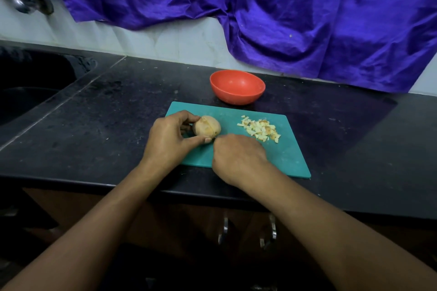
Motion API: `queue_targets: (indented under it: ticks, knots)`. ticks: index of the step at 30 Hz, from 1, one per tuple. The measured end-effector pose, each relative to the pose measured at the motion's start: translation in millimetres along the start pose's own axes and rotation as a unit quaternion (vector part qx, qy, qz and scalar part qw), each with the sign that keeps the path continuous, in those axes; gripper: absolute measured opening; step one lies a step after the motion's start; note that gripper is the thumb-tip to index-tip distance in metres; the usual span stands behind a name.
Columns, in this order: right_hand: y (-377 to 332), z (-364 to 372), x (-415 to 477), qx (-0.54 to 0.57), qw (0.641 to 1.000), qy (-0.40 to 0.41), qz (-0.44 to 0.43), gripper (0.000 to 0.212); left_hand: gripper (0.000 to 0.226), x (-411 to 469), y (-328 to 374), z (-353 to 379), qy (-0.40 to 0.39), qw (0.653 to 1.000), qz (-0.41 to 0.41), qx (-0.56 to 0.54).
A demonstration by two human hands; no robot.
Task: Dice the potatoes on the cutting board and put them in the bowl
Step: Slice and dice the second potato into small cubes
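Note:
A whole brown potato (207, 129) sits on the left part of the teal cutting board (283, 156), with a thin cut line across its top. My left hand (170, 139) grips the potato between curled fingers and thumb. My right hand (238, 156) is curled in a fist just right of the potato, apparently round a knife handle; the knife itself is hidden except for the line through the potato. A pile of diced potato (259, 130) lies on the right half of the board. Behind the board stands an orange bowl (237, 86), which looks empty.
The board lies on a black stone counter (106, 125). A dark sink (30, 87) is set in at the far left, with a tap (26, 2) above it. Purple cloth (283, 19) hangs over the back wall. Cabinet handles (272, 231) show below the counter edge.

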State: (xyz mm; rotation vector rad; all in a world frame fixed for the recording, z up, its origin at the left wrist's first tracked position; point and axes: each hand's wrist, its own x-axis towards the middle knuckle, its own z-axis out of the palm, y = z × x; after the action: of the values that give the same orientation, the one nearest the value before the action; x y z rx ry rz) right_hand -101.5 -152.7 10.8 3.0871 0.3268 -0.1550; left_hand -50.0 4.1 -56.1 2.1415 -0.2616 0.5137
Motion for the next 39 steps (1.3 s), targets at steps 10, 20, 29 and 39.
queue_targets:
  ticks: [10,20,29,39]
  knots:
    - [28,8,-4,0.025,0.999,-0.025,0.000,0.020,0.046,0,1,-2,-0.001,0.999,-0.031,-0.023]
    - [62,9,-2,0.173,0.982,-0.075,0.002,0.036,0.045,0,1,-3,0.000,0.999,-0.036,-0.024]
    - [69,11,16,0.393,0.915,0.091,0.019,0.039,0.046,0,0,-2,0.003,0.997,-0.049,-0.057]
    - [77,46,31,0.612,0.772,0.169,0.020,0.036,0.042,18,7,-6,0.026,0.997,-0.068,-0.016]
